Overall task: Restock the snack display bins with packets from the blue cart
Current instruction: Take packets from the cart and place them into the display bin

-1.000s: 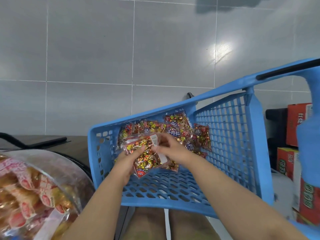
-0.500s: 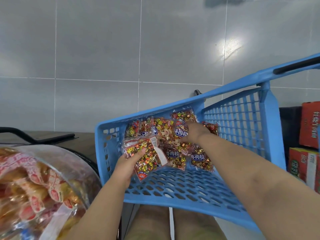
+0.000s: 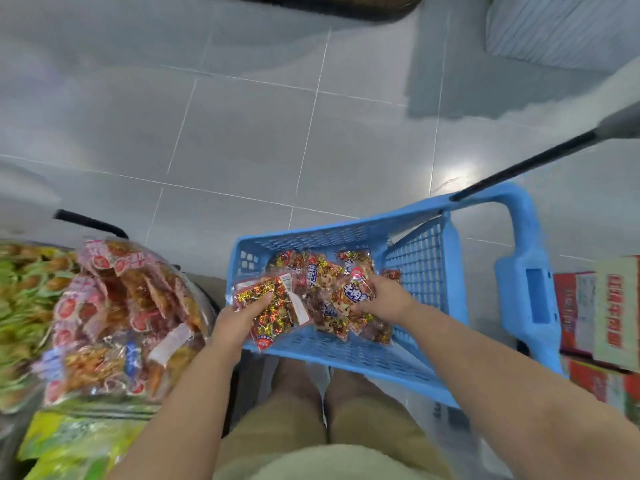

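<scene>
**A:** Nearest the camera?

**B:** Khaki shorts (image 3: 277, 427) at the bottom edge, with two bare forearms reaching forward above them.

**A:** Further out, on the left?

**B:** Left hand (image 3: 239, 315) at the near left corner of the blue cart (image 3: 346, 353). Thumb on top of a clear packet (image 3: 273, 306) of gold and red sweets, fingers underneath, a firm pinch. Packet tilted across the cart's near rim, mostly inside.

**A:** And on the right?

**B:** Right hand (image 3: 384, 299) inside the cart, fingers curled round a second packet (image 3: 353, 294) with a blue and white label. Hard to tell whether lifted clear or resting on the others.

**A:** Beneath and behind that?

**B:** A loose pile (image 3: 311, 268) of similar packets on the mesh floor, against the far wall. Black handle (image 3: 519, 168) rising up and to the right.

**A:** To either side?

**B:** Left, just beside the forearm, a clear bin (image 3: 207, 306) heaped with red packets (image 3: 114, 306). Beyond those, green packets (image 3: 17, 299), blurred. Right, red boxes (image 3: 588, 306) stacked beside the cart.

**A:** Farthest away?

**B:** Grey floor tiles (image 3: 242, 133), with one bright patch of glare near the handle.
</scene>
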